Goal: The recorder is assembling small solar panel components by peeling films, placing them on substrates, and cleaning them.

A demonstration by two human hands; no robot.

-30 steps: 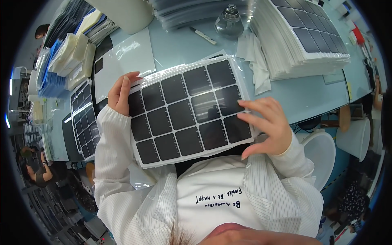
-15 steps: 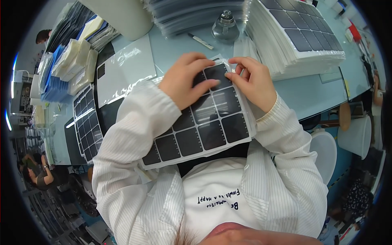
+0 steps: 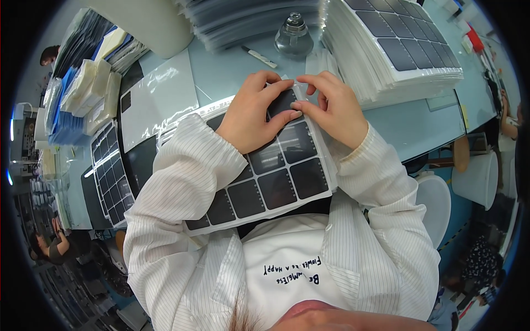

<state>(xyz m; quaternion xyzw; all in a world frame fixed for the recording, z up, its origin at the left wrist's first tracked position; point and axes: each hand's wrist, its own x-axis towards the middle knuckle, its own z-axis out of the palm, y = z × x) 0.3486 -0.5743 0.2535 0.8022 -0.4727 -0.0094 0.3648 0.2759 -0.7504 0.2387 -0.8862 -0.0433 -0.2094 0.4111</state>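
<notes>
A white-backed sheet of square black stickers [image 3: 285, 188] lies at a slant in front of me, on top of other pale sheets. My left hand [image 3: 256, 113] is closed at its far edge, fingers bent over the edge and thumb lying across a black square. At the far right corner, my right hand [image 3: 337, 110] is closed on the same sheet, its thumb tip on the corner square beside my left thumb and its index finger bent at the edge. The two thumbs almost meet. Part of the corner square is hidden under my fingers.
A tall stack of similar sheets [image 3: 386, 60] stands at the far right. Beyond my hands are a glass bottle [image 3: 293, 36], a marker [image 3: 259, 57] and a stack of clear sheets [image 3: 237, 22]. Packets [image 3: 83, 94] and another sticker sheet [image 3: 112, 174] lie left. White bins [image 3: 476, 179] stand right.
My right thumb has shifted left, closer to my left thumb. The whole view has moved slightly, while both hands stay at the far corner of the sticker sheet.
</notes>
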